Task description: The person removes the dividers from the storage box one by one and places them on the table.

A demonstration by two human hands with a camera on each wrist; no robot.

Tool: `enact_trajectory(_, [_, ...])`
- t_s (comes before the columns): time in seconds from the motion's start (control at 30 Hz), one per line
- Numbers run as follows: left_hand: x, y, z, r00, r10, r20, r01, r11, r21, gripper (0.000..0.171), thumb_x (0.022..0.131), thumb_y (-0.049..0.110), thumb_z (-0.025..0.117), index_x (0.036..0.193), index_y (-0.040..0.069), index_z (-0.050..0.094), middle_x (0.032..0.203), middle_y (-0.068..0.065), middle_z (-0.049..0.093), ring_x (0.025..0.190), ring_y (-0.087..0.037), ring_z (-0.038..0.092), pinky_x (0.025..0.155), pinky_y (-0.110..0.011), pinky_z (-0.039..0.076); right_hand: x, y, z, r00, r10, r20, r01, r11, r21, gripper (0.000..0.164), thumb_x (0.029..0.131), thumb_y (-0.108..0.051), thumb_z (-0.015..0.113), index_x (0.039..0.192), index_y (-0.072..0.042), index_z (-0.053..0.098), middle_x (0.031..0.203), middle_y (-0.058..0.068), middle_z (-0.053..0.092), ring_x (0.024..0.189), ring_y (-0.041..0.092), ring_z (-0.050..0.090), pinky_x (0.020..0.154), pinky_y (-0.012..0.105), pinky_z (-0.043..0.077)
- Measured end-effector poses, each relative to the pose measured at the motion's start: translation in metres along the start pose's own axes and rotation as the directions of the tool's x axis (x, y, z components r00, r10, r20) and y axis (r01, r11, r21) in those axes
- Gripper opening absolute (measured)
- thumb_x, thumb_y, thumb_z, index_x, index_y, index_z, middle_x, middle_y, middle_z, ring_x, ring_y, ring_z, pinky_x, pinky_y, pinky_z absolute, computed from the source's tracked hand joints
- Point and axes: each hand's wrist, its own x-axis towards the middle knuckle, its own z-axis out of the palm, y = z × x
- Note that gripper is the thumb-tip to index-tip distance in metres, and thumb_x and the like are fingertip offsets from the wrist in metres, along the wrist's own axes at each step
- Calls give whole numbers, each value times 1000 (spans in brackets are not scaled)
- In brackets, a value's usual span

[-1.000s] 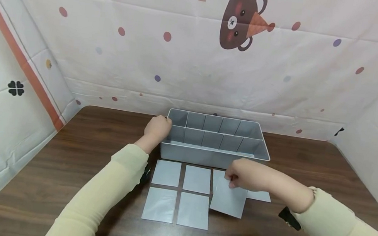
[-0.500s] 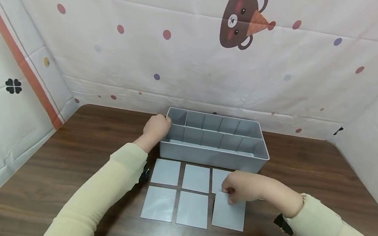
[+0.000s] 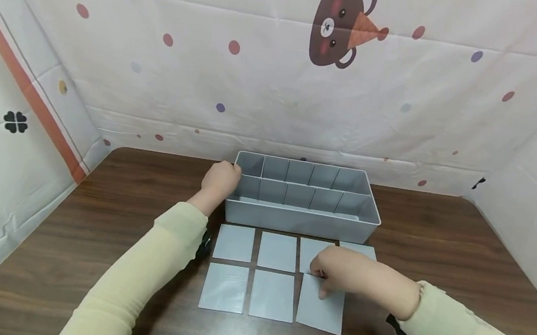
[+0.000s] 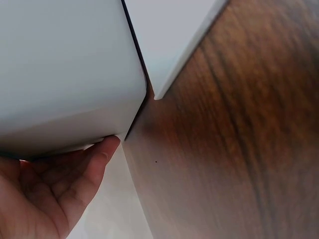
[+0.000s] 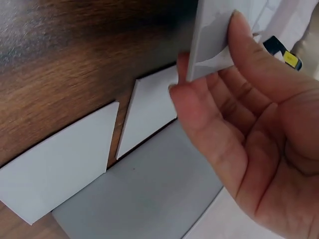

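Observation:
A grey storage box (image 3: pixel 297 223) with thin dividers stands at the back of the table. My left hand (image 3: pixel 221 179) holds its left end at the rim; in the left wrist view the fingers (image 4: pixel 94 172) lie along the box's end wall. My right hand (image 3: pixel 344 267) pinches a thin, pale square panel (image 3: pixel 319 309) by its far edge, over the front row's third place. In the right wrist view, thumb and fingers hold that panel (image 5: pixel 217 37) on edge, above the table. Below it, two flat panels (image 5: pixel 65 159) lie beside the box wall (image 5: pixel 144 184).
Several similar panels lie in two rows before the box, among them the front-left panel (image 3: pixel 224 288) and the back-right panel (image 3: pixel 361 250), partly behind my right hand. The brown wooden table (image 3: pixel 145 198) meets a printed cloth backdrop (image 3: pixel 278 80) behind the box.
My right hand has brought its panel toward the front row, baring more of the back-right panel. The panel has turned slightly in the last half second. My left hand stays at the box.

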Motion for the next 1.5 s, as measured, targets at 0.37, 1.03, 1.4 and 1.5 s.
enact_trajectory(0.37, [3,0,1,1000,-10,-21,9,999,-46,26,106,1,40,114,-1,64,89,-16,65,69,-20,51,62,-33,46,3,-4,5,998,68,3,-68,995,-67,35,75,-13,90,70,-16,56,65,-8,49,60,7,39,56,22,35])
enact_trajectory(1.03, [7,-2,3,994,-110,2,108,963,-246,31,109,10,34,103,1,63,78,-8,53,67,-19,46,59,-31,41,11,-7,10,989,140,35,-136,985,-105,37,74,-14,91,69,-14,54,65,-5,49,62,11,41,57,25,35])
enact_trajectory(1.4, [7,-1,2,991,-135,13,133,951,-279,33,109,12,32,102,2,63,78,-9,54,67,-19,47,60,-31,42,12,-4,11,992,127,25,-123,984,-129,38,74,-17,91,70,-14,54,65,-5,50,61,10,40,56,24,34])
enact_trajectory(1.5, [5,-1,2,998,-66,7,66,990,-125,30,108,6,36,117,0,64,90,-14,63,73,-21,53,64,-33,48,12,-4,11,992,125,23,-121,984,-131,38,74,-17,91,69,-14,54,65,-5,50,61,10,40,56,24,34])
